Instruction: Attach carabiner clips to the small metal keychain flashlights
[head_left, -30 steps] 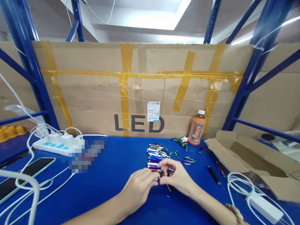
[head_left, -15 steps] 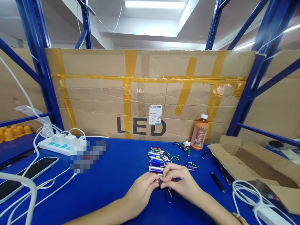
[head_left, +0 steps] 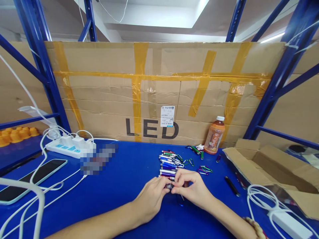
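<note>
A large cardboard sheet [head_left: 159, 93], patched with yellow tape and printed "LED", is standing as the back wall behind the blue tabletop [head_left: 124, 172]. Blue steel rack posts [head_left: 48, 83] are rising on either side of the cardboard sheet. Above it, a bright ceiling panel [head_left: 154, 16] is glowing against the pale ceiling.

Left hand [head_left: 152, 199] and right hand [head_left: 193, 191] meet, fingers [head_left: 183, 174] pinched together.

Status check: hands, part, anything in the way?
Left hand and right hand both pinch one mini torch low over the table. Torch pile right behind them, carabiners beside it. Nothing blocks the hands.
</note>
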